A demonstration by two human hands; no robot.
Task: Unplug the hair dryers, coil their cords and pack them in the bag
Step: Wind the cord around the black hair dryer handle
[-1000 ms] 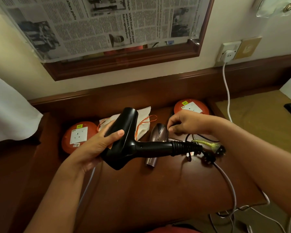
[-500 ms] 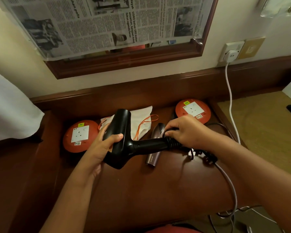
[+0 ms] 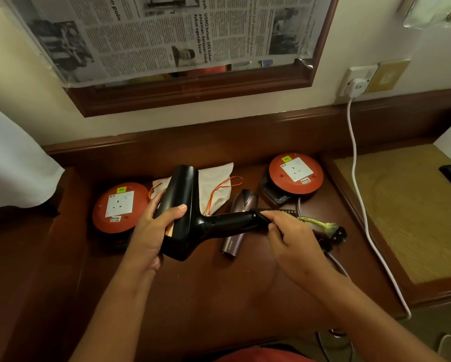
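My left hand (image 3: 155, 228) grips the barrel of a black hair dryer (image 3: 193, 218), held above the wooden desk (image 3: 219, 296) with its handle pointing right. My right hand (image 3: 292, 239) pinches the black cord (image 3: 261, 218) at the end of that handle. The cord's black plug (image 3: 338, 235) lies on the desk to the right, beside a green-yellow tie (image 3: 315, 222). A second, bronze-brown hair dryer (image 3: 238, 223) lies on the desk behind the handle. A beige drawstring bag (image 3: 216, 189) with orange strings lies flat behind the black dryer.
Two round orange extension reels stand on the desk, one at left (image 3: 120, 207) and one at right (image 3: 296, 175). A white plug (image 3: 356, 86) sits in the wall socket, its white cable (image 3: 360, 194) running down over the desk's right edge. A lower shelf (image 3: 401, 218) lies right.
My right hand has slid along the handle's end, from above the cord to pinching the cord at the handle. The green tie and plug show again.
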